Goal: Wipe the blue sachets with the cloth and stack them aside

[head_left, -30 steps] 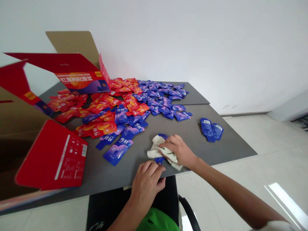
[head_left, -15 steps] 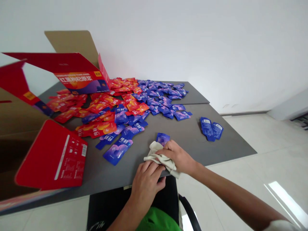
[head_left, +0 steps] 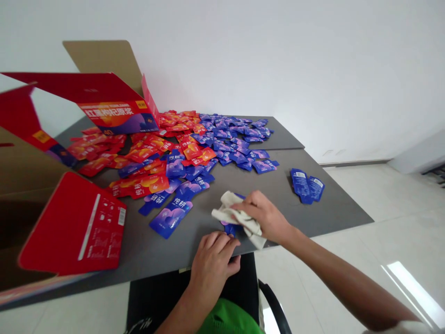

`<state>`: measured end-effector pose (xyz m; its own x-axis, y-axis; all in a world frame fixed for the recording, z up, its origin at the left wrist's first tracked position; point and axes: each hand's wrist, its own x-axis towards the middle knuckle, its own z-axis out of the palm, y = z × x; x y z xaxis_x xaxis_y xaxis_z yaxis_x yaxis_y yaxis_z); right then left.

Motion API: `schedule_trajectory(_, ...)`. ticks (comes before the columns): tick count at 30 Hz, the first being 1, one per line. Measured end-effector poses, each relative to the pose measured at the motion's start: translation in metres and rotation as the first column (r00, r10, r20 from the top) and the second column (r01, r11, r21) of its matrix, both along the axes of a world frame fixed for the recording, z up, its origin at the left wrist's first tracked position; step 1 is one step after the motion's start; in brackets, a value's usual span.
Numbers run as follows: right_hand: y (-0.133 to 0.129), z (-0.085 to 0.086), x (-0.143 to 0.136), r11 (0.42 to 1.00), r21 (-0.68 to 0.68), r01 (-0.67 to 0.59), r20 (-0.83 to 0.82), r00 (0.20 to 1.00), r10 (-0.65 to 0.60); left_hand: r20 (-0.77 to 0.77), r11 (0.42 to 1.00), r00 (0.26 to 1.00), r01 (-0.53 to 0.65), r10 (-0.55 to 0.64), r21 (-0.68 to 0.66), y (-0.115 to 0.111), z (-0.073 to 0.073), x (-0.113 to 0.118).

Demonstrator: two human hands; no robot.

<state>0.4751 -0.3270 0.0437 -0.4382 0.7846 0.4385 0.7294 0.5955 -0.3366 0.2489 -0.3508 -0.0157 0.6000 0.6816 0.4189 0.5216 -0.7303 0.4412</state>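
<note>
A cream-coloured cloth, bunched up, is gripped in my right hand. It lies over a small blue pouch near the table's front edge, hiding most of it. My left hand is at that edge with its fingertips pressing the near end of the pouch and its thumb below the tabletop. Left of my hands lies a blue-purple pouch, face up. Two blue pouches rest back side up, partly overlapping, to the right.
An open red carton takes up the left of the grey table. Another red carton stands behind it. Red-orange pouches and blue pouches are heaped across the back. A white wall rises behind.
My right hand has moved the cloth slightly up and right, baring the near end of the blue pouch by my left fingertips. My left hand has hardly moved.
</note>
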Motion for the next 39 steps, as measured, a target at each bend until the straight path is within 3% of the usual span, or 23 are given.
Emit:
schedule_trajectory(3,-0.012,-0.016,-0.007,0.988,-0.116,-0.101,-0.006,0.995,0.101,-0.010,1.000,1.000,0.001,-0.001,-0.006,0.000,0.001,0.000)
schedule_trajectory(7,0.029,-0.028,0.018,0.996,-0.071,0.054,0.020,0.998,-0.052,-0.014,1.000,1.000,0.006,-0.006,-0.024,-0.001,0.000,0.001)
schedule_trajectory(11,0.064,-0.014,0.040,0.987,0.043,0.157,0.089,0.983,-0.160,0.017,1.000,1.000,-0.004,0.004,-0.015,-0.001,-0.002,0.001)
schedule_trajectory(15,0.033,0.005,0.022,0.975,0.111,0.191,-0.003,0.981,-0.192,0.014,1.000,1.000,0.005,-0.005,-0.012,-0.001,-0.001,0.000)
schedule_trajectory(19,-0.013,-0.001,-0.006,0.996,-0.032,-0.082,0.070,0.994,0.084,-0.004,1.000,1.000,-0.005,0.005,-0.004,0.000,0.002,0.000)
schedule_trajectory(21,-0.016,-0.012,-0.010,0.990,-0.090,-0.112,0.054,0.992,0.117,0.003,1.000,1.000,0.005,-0.005,-0.002,0.001,0.002,0.000)
schedule_trajectory(25,0.022,-0.027,0.011,0.997,-0.062,0.047,0.030,0.999,-0.045,0.014,1.000,1.000,0.017,-0.017,-0.010,0.001,0.000,0.000)
schedule_trajectory(28,0.055,-0.021,0.033,0.987,0.023,0.161,0.109,0.981,-0.162,0.006,0.999,1.000,0.030,-0.030,-0.015,0.002,0.000,-0.002)
schedule_trajectory(30,0.060,-0.013,0.043,0.967,0.085,0.241,0.081,0.965,-0.248,-0.020,0.998,0.998,0.063,-0.063,-0.017,0.006,0.003,-0.003)
schedule_trajectory(33,0.039,-0.004,0.046,0.892,0.171,0.418,-0.167,0.905,-0.392,-0.078,0.997,0.994,0.070,-0.071,-0.011,0.013,0.010,0.002)
schedule_trajectory(36,-0.002,-0.007,0.041,0.795,0.144,0.589,-0.384,0.774,-0.504,-0.112,0.997,0.991,-0.077,0.078,0.020,0.019,0.016,0.017)
schedule_trajectory(39,-0.038,-0.023,0.036,0.741,0.035,0.671,-0.460,0.669,-0.584,-0.162,0.974,0.961,-0.218,0.226,0.067,0.020,0.019,0.033)
